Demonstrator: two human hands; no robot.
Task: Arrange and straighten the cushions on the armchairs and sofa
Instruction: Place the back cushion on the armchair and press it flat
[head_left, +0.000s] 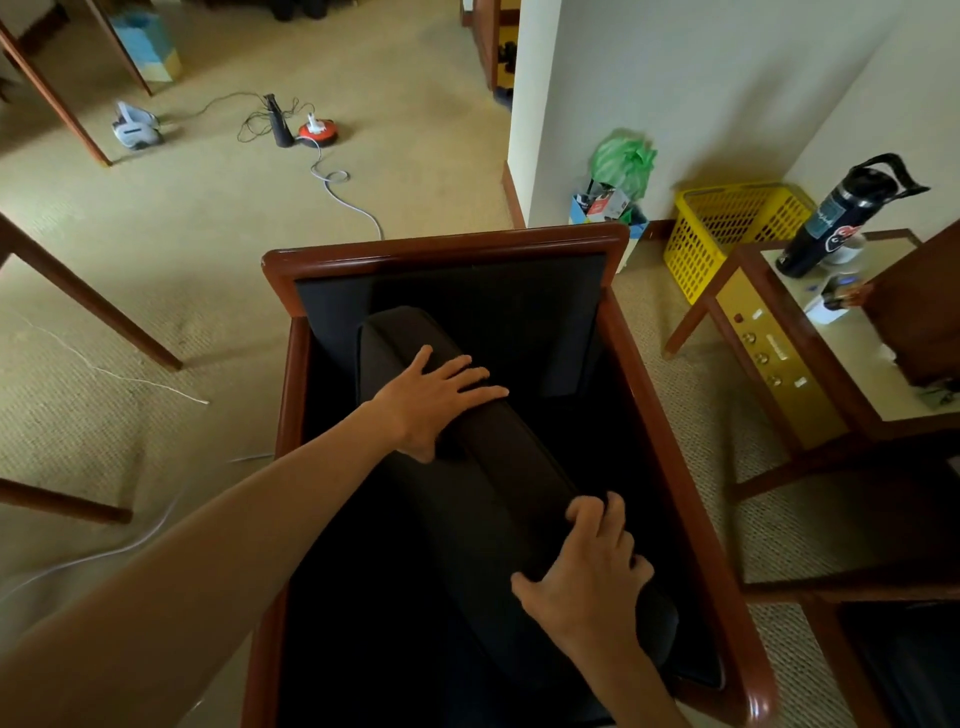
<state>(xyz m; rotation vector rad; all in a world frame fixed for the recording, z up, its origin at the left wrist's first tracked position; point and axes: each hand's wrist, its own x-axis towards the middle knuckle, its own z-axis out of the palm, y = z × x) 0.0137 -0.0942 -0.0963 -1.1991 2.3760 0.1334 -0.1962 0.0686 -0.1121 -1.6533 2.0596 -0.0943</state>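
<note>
A dark cushion (483, 483) stands on its edge, tilted diagonally, inside a wooden-framed armchair (447, 244) with a black seat and back pad. My left hand (436, 400) lies flat on the cushion's upper edge, fingers spread, thumb hooked under its side. My right hand (592, 571) grips the cushion's near end, fingers curled over its top. The cushion's lower part is hard to tell from the black seat.
A wooden side table (810, 364) with a dark bottle (841, 213) stands to the right, a yellow basket (727, 228) behind it. Another armchair's corner (904, 665) shows at lower right. Wooden table legs (83, 296) stand on the left, and cables with small appliances (311, 130) lie on the carpet.
</note>
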